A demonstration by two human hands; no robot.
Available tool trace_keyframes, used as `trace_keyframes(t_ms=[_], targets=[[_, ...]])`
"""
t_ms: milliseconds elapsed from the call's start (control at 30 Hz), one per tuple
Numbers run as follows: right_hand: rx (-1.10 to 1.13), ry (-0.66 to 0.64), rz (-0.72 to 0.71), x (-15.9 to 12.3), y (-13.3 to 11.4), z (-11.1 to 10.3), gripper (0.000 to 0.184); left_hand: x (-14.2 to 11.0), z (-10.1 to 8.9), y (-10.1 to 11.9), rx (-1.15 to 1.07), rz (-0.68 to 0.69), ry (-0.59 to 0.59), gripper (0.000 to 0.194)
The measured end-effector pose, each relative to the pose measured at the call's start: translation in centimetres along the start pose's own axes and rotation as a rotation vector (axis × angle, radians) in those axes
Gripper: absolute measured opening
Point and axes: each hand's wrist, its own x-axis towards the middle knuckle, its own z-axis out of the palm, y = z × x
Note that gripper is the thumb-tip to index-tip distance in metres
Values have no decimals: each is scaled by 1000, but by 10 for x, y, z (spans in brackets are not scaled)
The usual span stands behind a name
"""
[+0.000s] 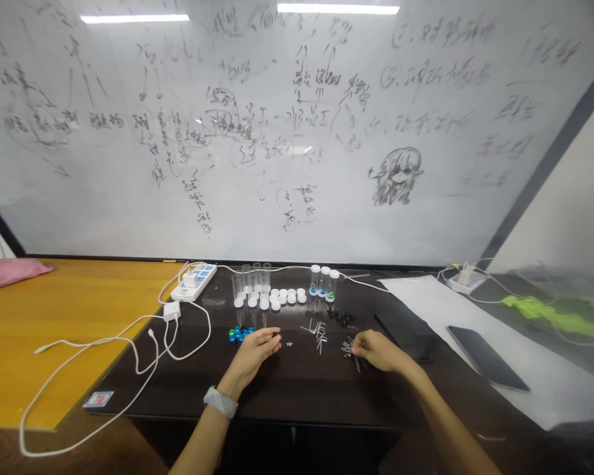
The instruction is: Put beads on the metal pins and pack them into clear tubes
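Above the dark table, my left hand (258, 344) has its fingers drawn together round a small dark thing I cannot make out. Just left of it lies a cluster of shiny blue and green balls (240, 334). Tiny silvery bits (290, 344) rest to its right. My right hand (375, 350) is down at a small heap of thin wire-like pieces (347, 347), thumb and fingers pinched together; whatever is between them is hidden. Several thin white sticks (319, 333) lie between my hands. Behind them sits a pile of small black parts (340, 318).
Clear tubes (257, 277) and white caps (276, 305) stand at the back. Nearby are three capped tubes (323, 282) with blue or green contents. White cables (151, 369) run left from a power strip (194, 282). A phone (488, 358) lies on white paper (559, 376) at right.
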Motion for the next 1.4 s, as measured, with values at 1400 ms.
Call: trace_keyframes(t_ms=[1400], targets=[[690,309,-129,16,-20,18,48,0,1,-4,27,35,-78,46]])
